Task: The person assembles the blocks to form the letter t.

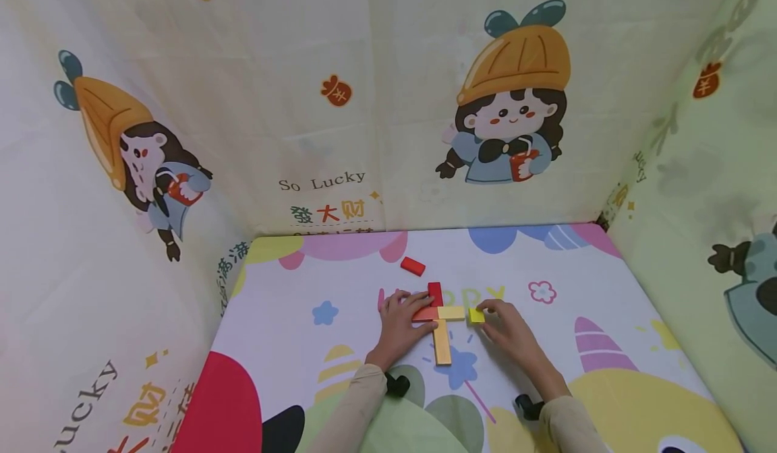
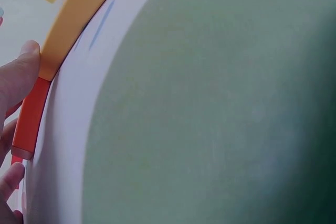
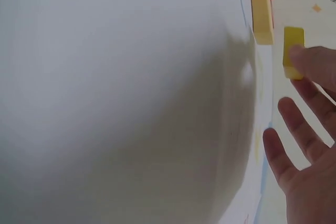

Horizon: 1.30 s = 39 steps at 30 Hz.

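My right hand pinches a small yellow block between thumb and index finger, the other fingers spread in the right wrist view. A narrow gap lies between it and a pale wooden block. My left hand holds a red block, its fingers and thumb around it; the hand covers part of that block. The red block meets the pale block end to end. Another red block points away from this row, and an orange-tan wooden block extends toward me.
A loose red block lies beyond the arrangement. The tabletop cover is white with colourful printed shapes. Printed cloth walls enclose the back and both sides. A dark strap device is at each wrist.
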Available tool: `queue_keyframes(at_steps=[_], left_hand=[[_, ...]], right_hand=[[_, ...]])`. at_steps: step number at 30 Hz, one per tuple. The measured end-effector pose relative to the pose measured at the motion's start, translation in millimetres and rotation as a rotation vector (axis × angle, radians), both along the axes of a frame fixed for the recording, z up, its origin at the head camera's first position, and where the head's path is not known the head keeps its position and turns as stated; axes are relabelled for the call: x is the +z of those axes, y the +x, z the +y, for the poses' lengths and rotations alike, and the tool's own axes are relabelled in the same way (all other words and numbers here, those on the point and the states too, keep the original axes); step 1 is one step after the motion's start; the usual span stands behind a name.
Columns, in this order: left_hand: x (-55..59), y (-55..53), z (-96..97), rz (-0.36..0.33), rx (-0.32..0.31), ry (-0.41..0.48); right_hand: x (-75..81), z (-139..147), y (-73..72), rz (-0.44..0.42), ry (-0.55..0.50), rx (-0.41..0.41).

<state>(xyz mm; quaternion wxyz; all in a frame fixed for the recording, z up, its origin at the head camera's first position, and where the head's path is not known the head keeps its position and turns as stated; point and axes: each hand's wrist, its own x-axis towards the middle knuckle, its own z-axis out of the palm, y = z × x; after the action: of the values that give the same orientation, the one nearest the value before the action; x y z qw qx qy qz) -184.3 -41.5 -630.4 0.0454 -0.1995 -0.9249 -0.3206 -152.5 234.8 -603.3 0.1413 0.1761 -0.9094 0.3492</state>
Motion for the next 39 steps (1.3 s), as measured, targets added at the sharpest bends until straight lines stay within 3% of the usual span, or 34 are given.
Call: queue_keyframes(at_steps=[9, 21, 28, 35, 39], left_hand=[[1.1, 0.2, -1.1, 0.014, 0.0, 0.007], [6.0, -1.6, 0.3, -0.029, -0.009, -0.003], [6.9, -0.1, 0.5, -0.033, -0.009, 0.0], [5.6, 0.4, 0.8, -0.013, -0.004, -0.008], [4.9, 0.2, 0.4, -0.022, 0.005, -0.015]], right_hand=[[-1.4, -6.9, 17.3, -0.075, 0.008, 0.045], [-7.5, -27.4, 43.9, 0.025, 0.082, -0.008], [-8.0, -39.1, 60.5, -0.159, 0.113, -0.101], [-6.5, -43.9, 71.9, -0.222, 0.13, -0.126], [-2.3, -48.0, 75.8, -0.31, 0.142, -0.135]])
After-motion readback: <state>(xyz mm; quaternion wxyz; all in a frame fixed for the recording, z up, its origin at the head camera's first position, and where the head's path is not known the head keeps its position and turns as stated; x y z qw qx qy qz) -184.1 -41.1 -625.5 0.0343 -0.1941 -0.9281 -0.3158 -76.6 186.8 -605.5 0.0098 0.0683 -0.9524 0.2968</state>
